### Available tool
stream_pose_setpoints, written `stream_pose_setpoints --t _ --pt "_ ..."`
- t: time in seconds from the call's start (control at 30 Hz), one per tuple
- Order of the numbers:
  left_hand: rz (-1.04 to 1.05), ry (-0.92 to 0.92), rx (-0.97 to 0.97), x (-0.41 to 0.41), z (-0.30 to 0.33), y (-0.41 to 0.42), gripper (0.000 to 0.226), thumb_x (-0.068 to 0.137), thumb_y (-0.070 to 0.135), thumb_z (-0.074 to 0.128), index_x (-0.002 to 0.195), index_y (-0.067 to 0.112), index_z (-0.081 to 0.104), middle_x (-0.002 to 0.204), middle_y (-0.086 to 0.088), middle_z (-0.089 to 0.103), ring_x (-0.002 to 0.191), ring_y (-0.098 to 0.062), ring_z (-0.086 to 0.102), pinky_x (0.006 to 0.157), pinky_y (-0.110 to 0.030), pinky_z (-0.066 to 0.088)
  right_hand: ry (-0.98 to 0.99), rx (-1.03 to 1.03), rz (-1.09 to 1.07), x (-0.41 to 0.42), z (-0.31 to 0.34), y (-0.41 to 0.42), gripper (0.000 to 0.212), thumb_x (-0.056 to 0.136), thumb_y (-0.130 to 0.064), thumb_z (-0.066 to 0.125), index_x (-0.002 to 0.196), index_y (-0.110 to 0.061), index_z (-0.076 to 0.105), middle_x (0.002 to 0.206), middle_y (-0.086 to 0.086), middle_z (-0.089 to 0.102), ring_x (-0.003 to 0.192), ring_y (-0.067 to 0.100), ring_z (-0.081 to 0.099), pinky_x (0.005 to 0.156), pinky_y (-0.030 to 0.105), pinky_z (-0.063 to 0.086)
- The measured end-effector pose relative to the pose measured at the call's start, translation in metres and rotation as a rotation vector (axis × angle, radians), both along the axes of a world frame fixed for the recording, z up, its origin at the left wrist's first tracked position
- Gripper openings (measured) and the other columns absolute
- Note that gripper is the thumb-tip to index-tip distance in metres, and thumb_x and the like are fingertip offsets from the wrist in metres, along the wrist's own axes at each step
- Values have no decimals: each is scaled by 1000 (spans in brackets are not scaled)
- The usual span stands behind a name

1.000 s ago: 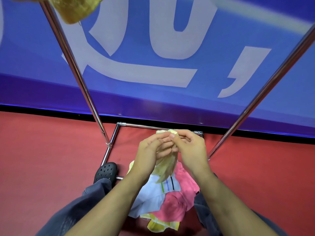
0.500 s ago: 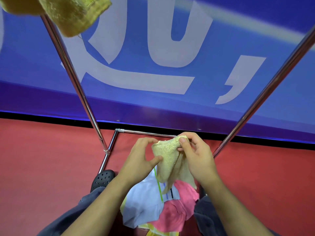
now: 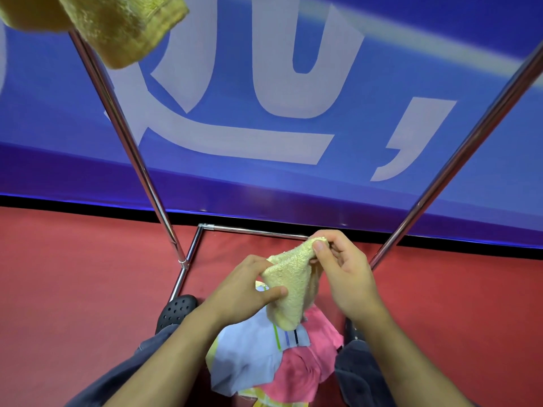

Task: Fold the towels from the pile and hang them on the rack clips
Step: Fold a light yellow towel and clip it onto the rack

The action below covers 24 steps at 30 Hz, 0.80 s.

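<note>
Right now a small pale-yellow terry towel [image 3: 289, 284] is held up between both hands, above the pile of towels [image 3: 264, 362] that lies on the red floor [image 3: 73, 289] between the person's legs. The right hand [image 3: 343, 274] pinches the towel's top corner between thumb and forefinger, with the other fingers curled loosely behind the cloth. The left hand [image 3: 244, 289] grips the towel's left edge lower down — thumb pressed on the front face, fingers wrapped behind. From these two holds the cloth hangs in a rough triangle, its lowest point dangling just over the pile.

The pile shows a pale blue towel [image 3: 246, 356] with green, blue and black stripes on top, a pink towel [image 3: 296, 374] to its right and partly under it, and a yellow-and-white edge peeking out at the bottom.

Around the pile stands the chrome rack [image 3: 141, 168]: two slanted uprights rise left and right toward the top of the view, and a low base bar runs across the floor just beyond the hands. At the top left corner of the view a thicker yellow towel [image 3: 117, 27] hangs from the rack — its attachment is out of frame, so I cannot tell how it is fastened.

Dark grey trouser legs [image 3: 361, 374] flank the pile, and a black perforated clog [image 3: 176, 311] sits by the left base bar. Behind the rack a blue banner [image 3: 264, 177] with large white lettering meets the floor along a black strip.
</note>
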<state>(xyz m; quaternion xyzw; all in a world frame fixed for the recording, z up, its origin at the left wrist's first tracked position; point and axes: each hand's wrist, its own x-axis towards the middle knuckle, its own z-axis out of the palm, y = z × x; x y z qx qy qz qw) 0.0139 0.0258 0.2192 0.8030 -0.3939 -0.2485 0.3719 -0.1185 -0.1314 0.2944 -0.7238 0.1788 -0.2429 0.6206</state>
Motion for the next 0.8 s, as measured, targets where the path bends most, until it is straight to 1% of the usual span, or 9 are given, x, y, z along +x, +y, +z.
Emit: stream_pose_setpoints --t 0.1,0.23,0.3,0.4,0.47,0.53,0.67,0.73,0.8 --pt "45 -60 94 5 -2 5 32 81 61 70 102 37 69 111 16 58 109 4 52 100 -28 45 11 6 -29 -1 1 -5 14 102 -4 53 97 -9 66 81 -8 69 76 4 65 73 15 50" --pt "148 -148 139 10 6 10 40 83 63 68 115 39 67 107 16 55 104 -9 58 96 -37 49 34 10 -101 -2 0 -11 14 103 -8 54 98 -10 67 83 -6 69 76 3 64 74 13 50" --pt "211 -234 167 10 13 11 46 84 68 62 120 39 65 110 17 54 108 -11 57 92 -40 52 43 7 -148 -2 -2 -13 14 103 -9 54 98 -11 68 88 0 70 77 3 65 73 11 49" --pt "292 -373 229 8 27 11 43 90 67 57 120 37 67 121 18 55 118 -10 54 81 -33 47 75 -4 -194 -1 -5 -14 15 103 -12 55 98 -14 68 92 4 71 78 5 66 73 9 47" --pt "307 -439 252 4 35 11 41 93 66 54 120 38 67 124 19 54 120 -8 52 75 -31 39 103 -31 -207 -1 -6 -15 16 104 -15 54 97 -18 68 91 0 72 78 4 68 73 8 47" --pt "305 -465 250 3 38 11 38 94 64 53 118 39 68 124 20 54 118 -8 53 73 -30 37 122 -44 -222 -1 -6 -16 16 104 -16 54 97 -19 68 90 -3 72 76 1 68 72 8 46" --pt "337 -456 175 6 37 12 29 93 59 58 107 39 74 117 22 57 110 -6 57 72 -29 41 167 -62 -272 -1 -10 -20 16 104 -20 54 96 -22 67 88 -6 71 74 -3 68 70 9 46" --pt "349 -432 73 8 36 11 24 91 53 65 97 34 77 109 22 60 98 -7 61 73 -30 46 185 -55 -301 -1 -13 -22 16 104 -23 54 94 -26 67 88 -7 71 76 -1 70 72 16 48" --pt "321 -378 -70 11 35 11 17 90 42 73 88 25 79 101 20 65 88 -7 63 77 -31 50 192 -26 -323 -1 -15 -25 15 104 -25 55 95 -27 67 89 -7 72 79 1 71 75 21 48"
